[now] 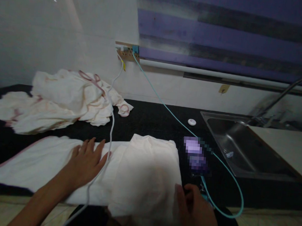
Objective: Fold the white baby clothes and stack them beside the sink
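Nearest the camera, the right hand sat at the lower right edge of the folded white cloth, its fingers curled shut around something dark that was too hidden to name, the thumb lying against the cloth's right border. The cloth lay immediately to the left of those fingers and touching them. The left hand rested flat on the same cloth further left, palm down, fingers spread wide and pointing away from the body, holding nothing. The cloth's long axis ran left to right along the front of the black countertop, with a thicker folded bundle at its right end and a flat single layer stretching out to the left. The left hand was on the flat part; the right hand was nearer the thick bundle. One white cable crossed the cloth just beside the left hand's fingertips, running back to the wall socket. One teal cable ran from that same socket to a phone lying just right of the bundle. Further back lay one small white round object, one steel sink to the right, and one crumpled heap of white cloth with pink trim at the far left.
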